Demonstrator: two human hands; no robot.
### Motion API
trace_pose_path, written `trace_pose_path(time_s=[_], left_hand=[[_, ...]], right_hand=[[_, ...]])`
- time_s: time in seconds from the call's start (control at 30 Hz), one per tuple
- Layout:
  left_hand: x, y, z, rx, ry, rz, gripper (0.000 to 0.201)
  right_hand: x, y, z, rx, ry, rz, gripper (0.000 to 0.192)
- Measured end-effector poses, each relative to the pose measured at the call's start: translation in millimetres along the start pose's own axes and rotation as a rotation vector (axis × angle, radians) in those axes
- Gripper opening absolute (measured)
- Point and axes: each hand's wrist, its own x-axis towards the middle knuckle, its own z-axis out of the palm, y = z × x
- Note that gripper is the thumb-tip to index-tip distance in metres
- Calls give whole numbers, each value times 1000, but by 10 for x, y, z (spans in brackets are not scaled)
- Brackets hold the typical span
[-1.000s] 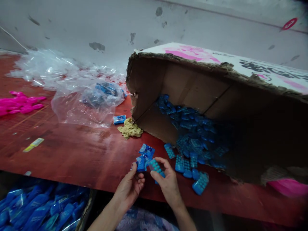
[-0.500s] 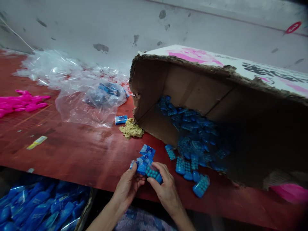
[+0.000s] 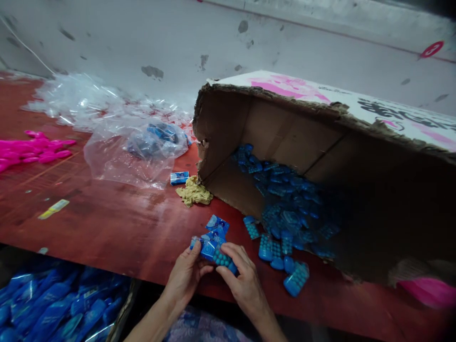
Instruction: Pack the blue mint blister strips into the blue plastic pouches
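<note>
My left hand [image 3: 183, 275] pinches a blue printed card [image 3: 207, 248] between thumb and fingers near the table's front edge. In my right hand [image 3: 245, 280] is a small clear-fronted blue pack of turquoise beads [image 3: 221, 258], its left end against the card. Just beyond my fingers, more blue printed cards [image 3: 218, 224] lie on the red table. To the right, several similar bead packs [image 3: 297, 279] lie at the mouth of a large cardboard box [image 3: 228, 183] on its side. A dark heap of these packs [image 3: 285, 190] fills part of its floor.
Left of the box lie a crumpled yellow cloth-like lump [image 3: 194, 191], a small blue box [image 3: 179, 178] and a clear plastic bag [image 3: 131, 166]. Bright pink pieces [image 3: 35, 149] lie at far left. Below the table edge, a container holds blue packaged items [image 3: 53, 304].
The card in my left hand has tilted to face up more and shifted slightly left. My right hand has brought the bead pack a little left; both grips remain.
</note>
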Motion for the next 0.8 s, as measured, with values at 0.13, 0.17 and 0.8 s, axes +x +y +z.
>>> trace_pose_path(time_s=[0.13,0.17,0.8], left_hand=[[11,7,-5,32,22,31,27],[14,5,-5,47,26,38,28],[6,73,28,73,-7,-89,21]], right_hand=[[17,15,-17,-3,-70,9,34],[19,21,-18,-3,-77,10,35],[15,41,76,466,-33,298,32]])
